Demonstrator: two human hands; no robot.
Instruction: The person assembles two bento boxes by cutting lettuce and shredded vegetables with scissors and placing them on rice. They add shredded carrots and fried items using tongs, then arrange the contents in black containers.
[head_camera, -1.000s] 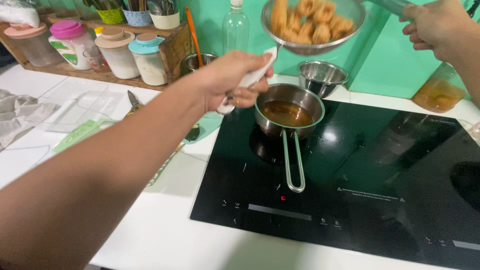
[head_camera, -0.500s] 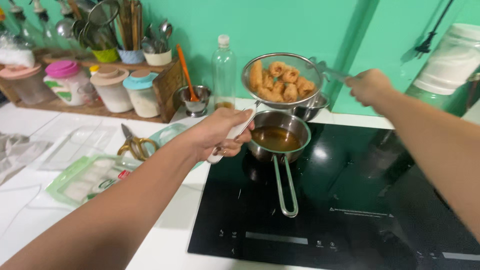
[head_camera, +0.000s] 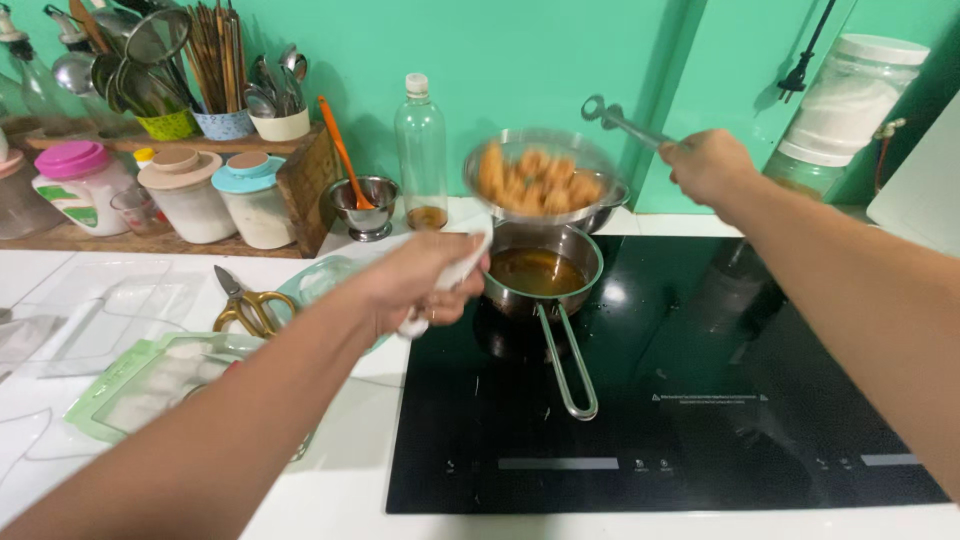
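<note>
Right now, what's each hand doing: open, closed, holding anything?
Left hand: closed around a white handle beside the small pan of oil.
Right hand: closed on the handle of the metal strainer holding fried pieces.

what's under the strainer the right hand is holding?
Under the wire strainer of fried pieces sits a small steel pan of brown oil on the black cooktop, with a steel bowl just behind. The strainer hides most of that bowl.

Far left shelf: pink-lidded jar (head_camera: 78, 185), two white jars (head_camera: 225, 198), cups of utensils (head_camera: 218, 75). Clear bottle (head_camera: 421, 150) and small steel cup (head_camera: 364, 207) with orange spoon against the green wall. Scissors (head_camera: 243, 303) near left on the counter. Big jar (head_camera: 846, 105) far right.
</note>
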